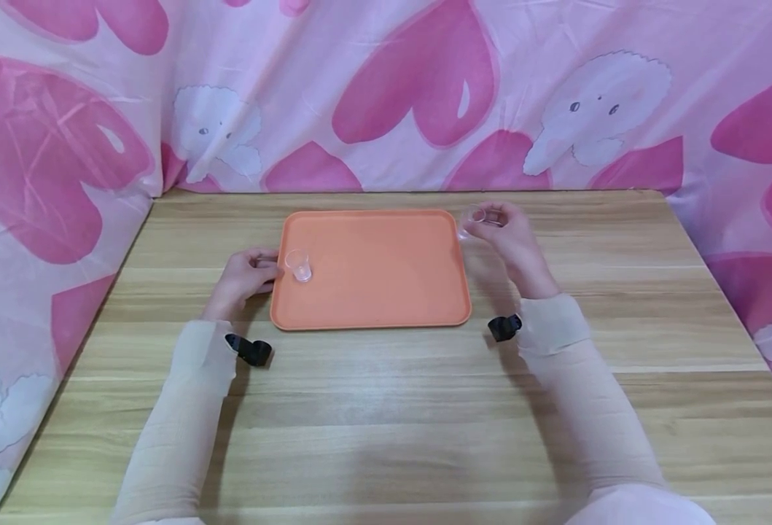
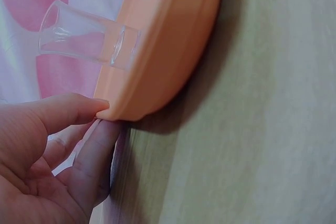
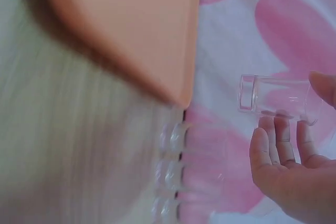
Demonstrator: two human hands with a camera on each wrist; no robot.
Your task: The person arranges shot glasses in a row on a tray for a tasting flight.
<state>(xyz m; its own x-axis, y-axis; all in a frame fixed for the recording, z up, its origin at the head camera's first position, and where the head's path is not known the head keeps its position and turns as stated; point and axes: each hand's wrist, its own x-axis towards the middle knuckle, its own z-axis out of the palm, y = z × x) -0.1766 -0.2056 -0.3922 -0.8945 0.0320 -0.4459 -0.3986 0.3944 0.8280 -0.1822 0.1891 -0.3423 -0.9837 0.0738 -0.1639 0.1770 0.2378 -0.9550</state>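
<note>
An orange tray lies on the wooden table, and one small clear glass stands upright near its left edge. My left hand pinches the tray's left rim between thumb and fingers, close beside that glass in the left wrist view. Just beyond the tray's right edge, my right hand holds a second clear glass between thumb and fingertips, raised off the table. Several more clear glasses stand in a row in the right wrist view; the hand largely hides them from the head camera.
The wooden table runs back to a pink and white patterned curtain that also hangs at both sides. A small black camera sits on the left wrist and another black camera on the right.
</note>
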